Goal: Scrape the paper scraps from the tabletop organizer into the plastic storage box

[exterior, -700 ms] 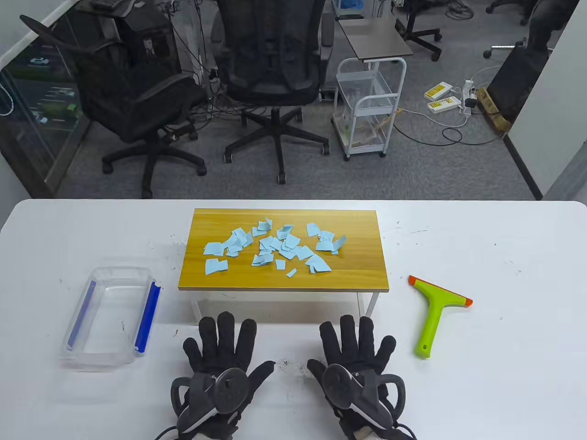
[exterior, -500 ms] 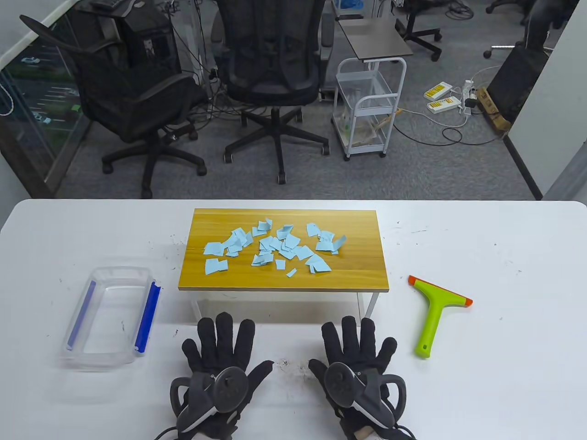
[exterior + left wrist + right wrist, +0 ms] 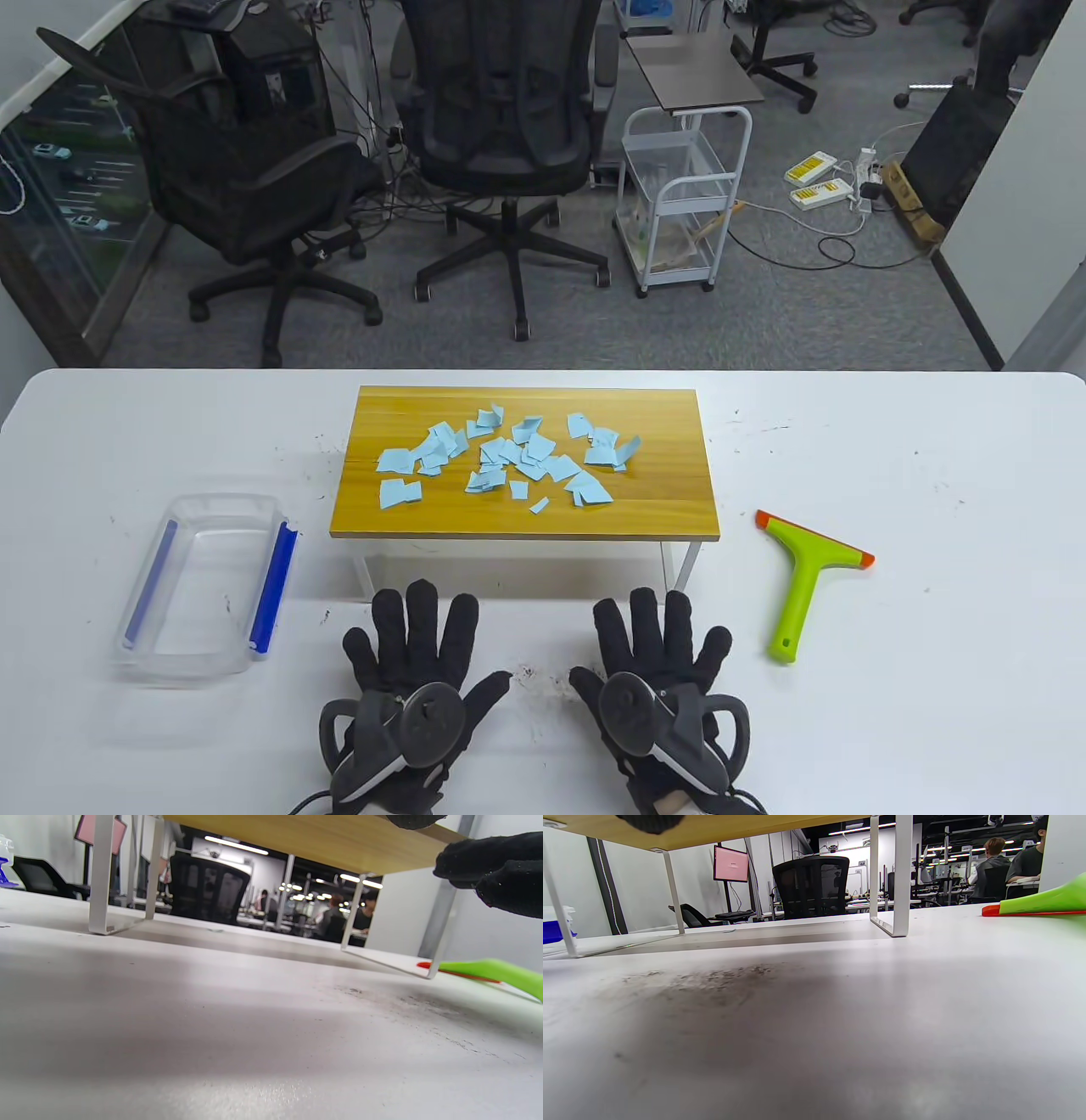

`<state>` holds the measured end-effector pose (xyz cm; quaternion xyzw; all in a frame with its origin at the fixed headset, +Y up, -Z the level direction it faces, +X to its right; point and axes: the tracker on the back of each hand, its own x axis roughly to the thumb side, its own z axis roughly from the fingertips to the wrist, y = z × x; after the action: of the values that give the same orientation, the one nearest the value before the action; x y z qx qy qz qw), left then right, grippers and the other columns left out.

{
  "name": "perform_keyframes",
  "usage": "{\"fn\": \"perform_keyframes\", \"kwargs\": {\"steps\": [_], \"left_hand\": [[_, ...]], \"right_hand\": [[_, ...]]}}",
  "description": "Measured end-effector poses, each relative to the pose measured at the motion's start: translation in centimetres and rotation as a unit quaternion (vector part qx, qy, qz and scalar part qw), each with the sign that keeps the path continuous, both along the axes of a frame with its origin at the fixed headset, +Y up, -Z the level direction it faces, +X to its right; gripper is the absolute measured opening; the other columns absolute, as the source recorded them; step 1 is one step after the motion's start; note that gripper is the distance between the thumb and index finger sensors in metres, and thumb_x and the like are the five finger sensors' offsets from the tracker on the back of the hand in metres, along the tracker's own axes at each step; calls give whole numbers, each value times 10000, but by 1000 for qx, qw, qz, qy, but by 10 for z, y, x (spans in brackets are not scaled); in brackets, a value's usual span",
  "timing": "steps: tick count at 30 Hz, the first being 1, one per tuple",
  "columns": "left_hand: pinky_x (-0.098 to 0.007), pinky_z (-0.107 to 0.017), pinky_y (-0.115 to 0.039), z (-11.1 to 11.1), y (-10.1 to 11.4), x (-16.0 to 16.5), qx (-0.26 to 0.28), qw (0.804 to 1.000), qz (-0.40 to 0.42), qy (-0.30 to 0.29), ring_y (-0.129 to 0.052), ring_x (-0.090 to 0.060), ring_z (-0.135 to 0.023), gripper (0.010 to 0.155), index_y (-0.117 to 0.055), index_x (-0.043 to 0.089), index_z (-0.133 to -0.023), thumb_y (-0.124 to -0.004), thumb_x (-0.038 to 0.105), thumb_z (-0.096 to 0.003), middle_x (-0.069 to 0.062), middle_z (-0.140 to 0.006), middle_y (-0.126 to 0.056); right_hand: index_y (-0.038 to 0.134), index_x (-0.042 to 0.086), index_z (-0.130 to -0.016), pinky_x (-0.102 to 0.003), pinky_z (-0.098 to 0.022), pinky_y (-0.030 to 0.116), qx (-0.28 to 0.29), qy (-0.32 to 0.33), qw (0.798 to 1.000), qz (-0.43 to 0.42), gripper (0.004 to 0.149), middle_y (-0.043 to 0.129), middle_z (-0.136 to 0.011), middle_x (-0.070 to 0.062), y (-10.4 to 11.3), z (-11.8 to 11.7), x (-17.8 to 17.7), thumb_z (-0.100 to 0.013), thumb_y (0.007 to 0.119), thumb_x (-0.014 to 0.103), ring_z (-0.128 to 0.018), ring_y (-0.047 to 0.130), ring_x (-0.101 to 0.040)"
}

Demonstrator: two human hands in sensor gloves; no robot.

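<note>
A wooden-topped tabletop organizer (image 3: 679, 509) on white legs stands mid-table, with several light-blue paper scraps (image 3: 509, 458) scattered on top. A clear plastic storage box (image 3: 204, 586) with blue side strips lies to its left, with nothing in it. A green scraper (image 3: 806, 577) with an orange blade edge lies to its right. My left hand (image 3: 407, 654) and right hand (image 3: 662, 649) rest flat on the table in front of the organizer, fingers spread, holding nothing. The scraper also shows in the left wrist view (image 3: 500, 971) and the right wrist view (image 3: 1043, 902).
The white table (image 3: 933, 696) has dark smudges between my hands. Office chairs (image 3: 501, 127) and a white cart (image 3: 679, 195) stand on the floor beyond the far edge. The organizer's legs (image 3: 901, 878) show close ahead in the right wrist view.
Almost nothing: both hands shifted by a few pixels on the table and stay flat. The objects have not moved.
</note>
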<state>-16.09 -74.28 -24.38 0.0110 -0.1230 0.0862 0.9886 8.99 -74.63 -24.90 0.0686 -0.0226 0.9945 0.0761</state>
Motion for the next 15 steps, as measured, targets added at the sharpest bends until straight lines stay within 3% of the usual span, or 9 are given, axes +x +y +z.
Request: {"fn": "perform_keyframes", "kwargs": {"steps": [7, 15], "left_hand": [[-841, -648, -160, 1, -1, 3, -2, 1000, -3, -5, 21, -599, -1053, 839, -123, 256, -1232, -532, 670, -628, -236, -1258, -15], [-843, -645, -163, 1, -4, 5, -22, 1000, -6, -9, 16, -605, -1051, 839, -128, 251, -1235, -534, 666, -630, -242, -1256, -15]], "right_hand": [[449, 286, -1083, -824, -589, 214, 36, -7, 999, -5, 752, 365, -1170, -148, 12, 11, 2, -437, 693, 584, -1052, 297, -523], [478, 283, -1079, -825, -600, 237, 109, -66, 991, -44, 738, 413, -1167, -149, 48, 20, 16, -438, 695, 577, -1057, 331, -520]]}}
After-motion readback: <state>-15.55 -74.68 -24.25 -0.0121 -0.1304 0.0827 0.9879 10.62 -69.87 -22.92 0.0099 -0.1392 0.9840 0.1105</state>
